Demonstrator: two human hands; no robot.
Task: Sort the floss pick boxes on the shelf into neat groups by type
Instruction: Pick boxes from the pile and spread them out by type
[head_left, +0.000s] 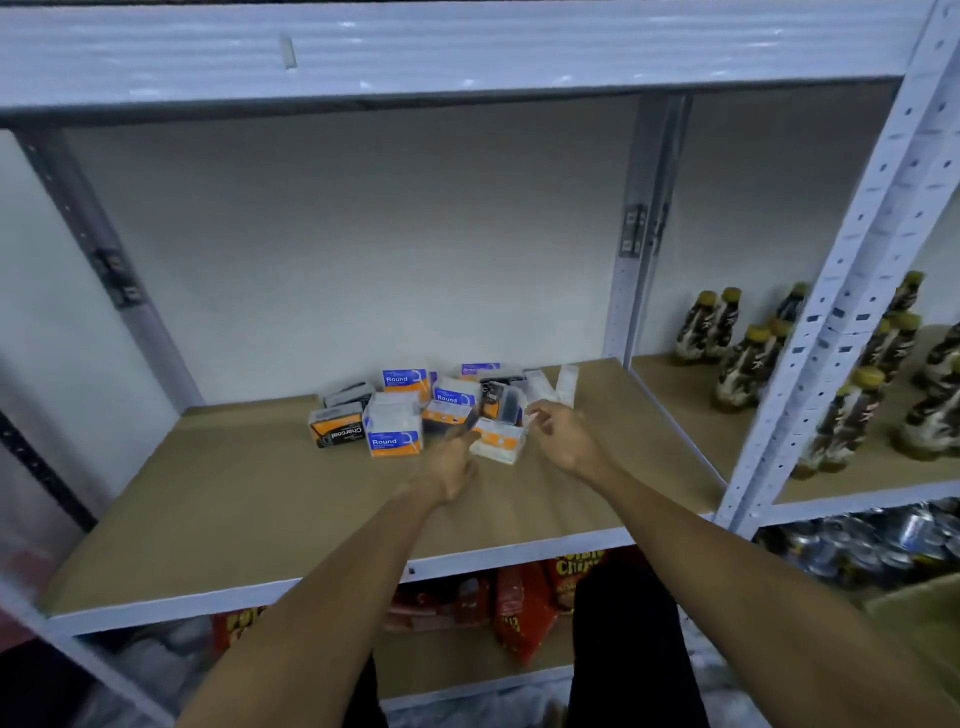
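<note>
The floss pick boxes (415, 410) are heaped at the back middle of the shelf (234, 499). Both the left hand (451, 464) and right hand (563, 435) are held with fingers loosely spread, empty, just beside a white box (500, 440). Bare board is seen toward the front edge.

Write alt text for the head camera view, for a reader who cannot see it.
Two bare hands, left hand and right hand, reach toward a jumbled pile of floss pick boxes near the back of a brown shelf. Blue-and-orange "Round" boxes lie mixed with black "Charcoal" boxes. Yellow-capped bottles stand in the next bay to the right.
</note>
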